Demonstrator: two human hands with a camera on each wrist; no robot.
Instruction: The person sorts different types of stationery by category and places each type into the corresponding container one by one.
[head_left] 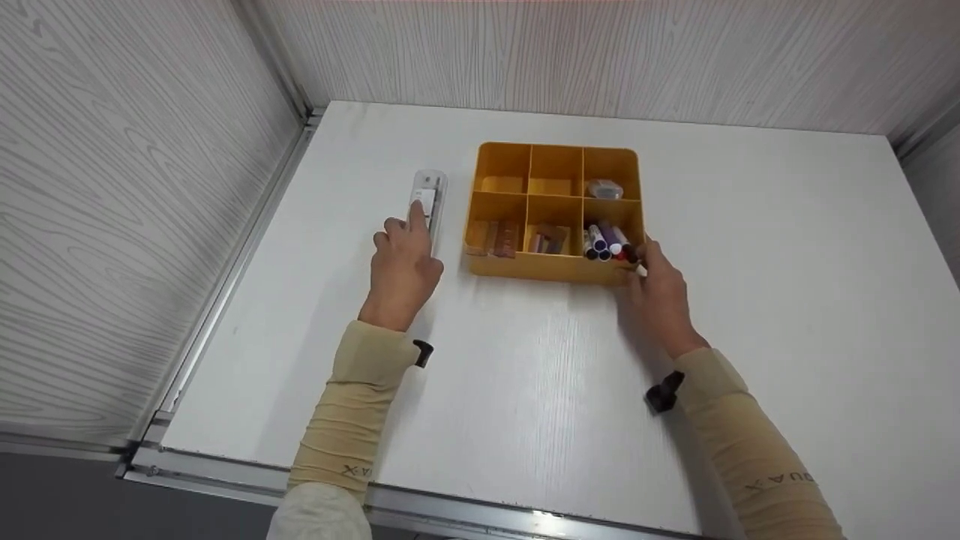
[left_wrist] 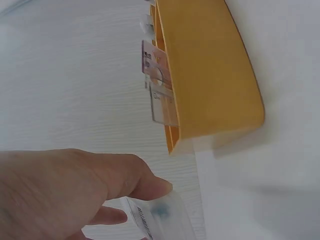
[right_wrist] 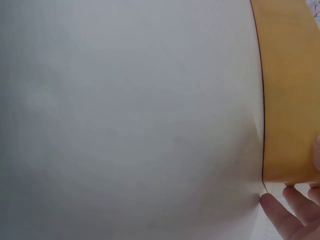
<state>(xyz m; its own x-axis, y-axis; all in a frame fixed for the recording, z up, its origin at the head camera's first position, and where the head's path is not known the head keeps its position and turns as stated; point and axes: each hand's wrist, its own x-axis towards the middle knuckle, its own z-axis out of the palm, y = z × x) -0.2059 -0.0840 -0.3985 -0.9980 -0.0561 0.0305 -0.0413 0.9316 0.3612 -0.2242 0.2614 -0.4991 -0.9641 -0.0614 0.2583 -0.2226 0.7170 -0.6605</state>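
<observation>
My left hand [head_left: 403, 266] grips a long clear plastic case [head_left: 427, 193] with a white label, left of the yellow organizer box [head_left: 555, 268]. Its index finger lies along the case top; in the left wrist view the thumb [left_wrist: 155, 187] presses one edge. At the organizer's front right corner, my right hand [head_left: 661, 292] holds the walls, fingers [right_wrist: 280, 215] along one side in the right wrist view. Several markers [head_left: 606, 241] stand in the front right compartment. Pinkish clear flat packs [head_left: 501, 238] stand front left, and small coloured sticks [head_left: 549, 241] lie front middle.
A small clear container [head_left: 604, 189] sits in the back right compartment. The white table [head_left: 510, 390] is bounded by grained panels at the left [head_left: 135, 187] and back [head_left: 570, 60], with a metal rail [head_left: 480, 514] along the front edge.
</observation>
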